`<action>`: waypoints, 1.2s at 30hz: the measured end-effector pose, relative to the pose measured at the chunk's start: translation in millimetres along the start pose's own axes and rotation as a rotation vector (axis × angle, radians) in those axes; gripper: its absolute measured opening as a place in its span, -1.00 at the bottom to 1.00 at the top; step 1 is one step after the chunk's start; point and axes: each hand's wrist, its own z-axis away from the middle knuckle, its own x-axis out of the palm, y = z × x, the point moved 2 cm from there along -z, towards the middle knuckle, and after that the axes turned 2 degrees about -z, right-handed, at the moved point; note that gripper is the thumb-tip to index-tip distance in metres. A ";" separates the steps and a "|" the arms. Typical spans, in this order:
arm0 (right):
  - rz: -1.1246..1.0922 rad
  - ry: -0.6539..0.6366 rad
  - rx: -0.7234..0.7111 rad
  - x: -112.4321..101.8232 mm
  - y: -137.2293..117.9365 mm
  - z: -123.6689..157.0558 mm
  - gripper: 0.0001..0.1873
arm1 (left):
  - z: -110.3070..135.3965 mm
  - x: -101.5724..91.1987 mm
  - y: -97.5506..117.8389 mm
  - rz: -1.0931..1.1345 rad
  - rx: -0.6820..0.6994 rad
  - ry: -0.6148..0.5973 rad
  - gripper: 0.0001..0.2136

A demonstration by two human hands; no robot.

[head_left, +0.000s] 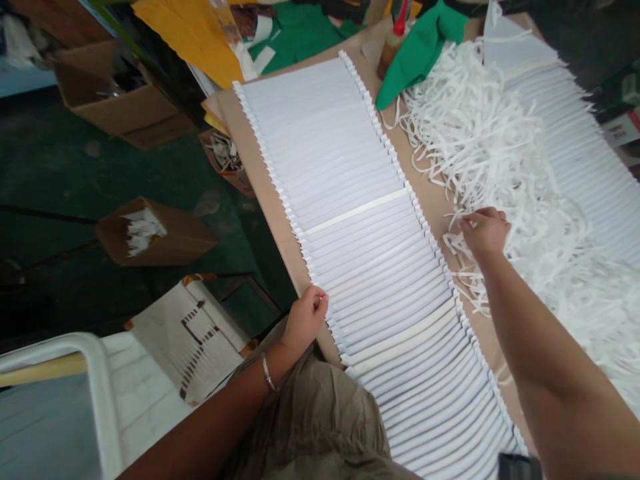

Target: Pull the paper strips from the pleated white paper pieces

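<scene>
A long row of overlapping white paper sheets [360, 220] lies fanned out on a brown board [250, 153]. My left hand [306, 317] is closed in a pinch at the left edge of the row, fingertips on a sheet's end. My right hand [484, 230] is closed on thin white paper strips at the near edge of a big loose pile of strips [500, 153], just right of the row. A few sheets in the row show a cream strip across them [357, 210].
A second fanned row of white sheets [590, 153] lies beyond the strip pile. Green cloth [420, 47], yellow paper [195, 33] and a bottle sit at the far end. Cardboard boxes [155, 233] with scraps stand on the dark floor at left. A white chair frame [95, 373] is near left.
</scene>
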 end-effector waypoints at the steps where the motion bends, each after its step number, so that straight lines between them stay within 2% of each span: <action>1: -0.039 -0.016 -0.082 -8.9 0.5 13.3 -0.68 | -0.5 1.1 4.1 0.002 0.013 -0.025 -0.85; 2: -0.064 -0.065 -0.180 -18.6 -1.7 30.5 -0.70 | -0.8 2.9 9.6 0.000 0.030 -0.060 -0.85; 4: -0.081 -0.243 -0.368 -38.6 -14.7 75.3 -0.74 | 0.7 9.8 25.7 -0.001 0.086 -0.151 -0.84; 7: -0.144 -0.570 -0.526 -63.5 -54.3 153.1 -0.73 | 11.4 28.3 59.9 0.029 0.267 -0.291 -0.82; 10: -0.289 -0.748 -0.500 -76.9 -101.9 211.9 -0.70 | 27.8 48.5 91.5 0.061 0.461 -0.412 -0.72; 11: -0.345 -0.777 -0.472 -78.6 -115.4 223.6 -0.69 | 32.0 53.4 97.8 0.055 0.480 -0.448 -0.72; 13: -0.436 -0.807 -0.411 -78.6 -135.4 235.8 -0.69 | 36.1 57.4 101.6 0.043 0.417 -0.510 -0.81; 16: -0.546 -0.838 -0.339 -73.7 -148.1 234.7 -0.67 | 34.0 48.0 87.9 0.151 0.202 -0.595 -0.80; 19: -0.671 -0.846 -0.273 -66.7 -142.5 222.3 -0.67 | 27.6 25.8 61.3 0.315 0.056 -0.608 -0.85; 23: -0.727 -0.763 -0.127 -53.3 -110.5 194.2 -0.63 | 14.3 -5.1 21.5 0.363 -0.011 -0.445 -0.84; 27: -0.749 -0.666 0.023 -32.5 -74.6 156.9 -0.57 | -4.5 -19.7 -7.3 0.297 -0.079 -0.232 -0.78; 31: -0.825 -0.556 0.132 -8.7 -60.3 116.9 -0.56 | -24.2 -19.7 -13.9 0.219 -0.105 -0.063 -0.78; 36: -0.880 -0.425 0.207 10.9 -64.3 72.4 -0.58 | -42.3 -11.7 -10.7 0.078 -0.109 -0.009 -0.81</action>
